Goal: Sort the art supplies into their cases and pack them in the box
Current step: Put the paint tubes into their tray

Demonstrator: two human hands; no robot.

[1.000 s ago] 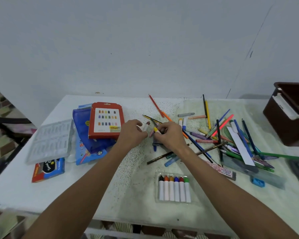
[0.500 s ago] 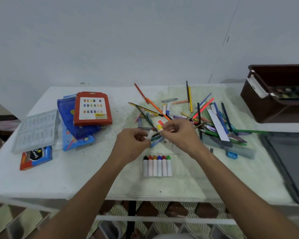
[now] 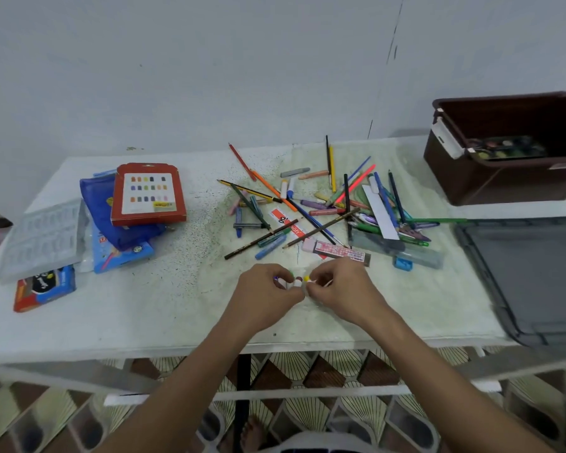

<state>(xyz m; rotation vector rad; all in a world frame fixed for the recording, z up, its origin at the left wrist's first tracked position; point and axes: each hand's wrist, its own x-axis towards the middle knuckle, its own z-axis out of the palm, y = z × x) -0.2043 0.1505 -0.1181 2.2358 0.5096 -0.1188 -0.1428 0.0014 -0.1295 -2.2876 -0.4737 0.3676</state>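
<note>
Near the front edge of the white desk, the left hand and right hand are both pinching small white colour-tipped crayons between them.

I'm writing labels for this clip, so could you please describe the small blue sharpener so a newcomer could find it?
Start at the brown box on the table's right side, then come toward the near edge past the pencil pile. The sharpener lies at the pile's near right corner: a short bright blue block, unlike the long pencils around it.
</note>
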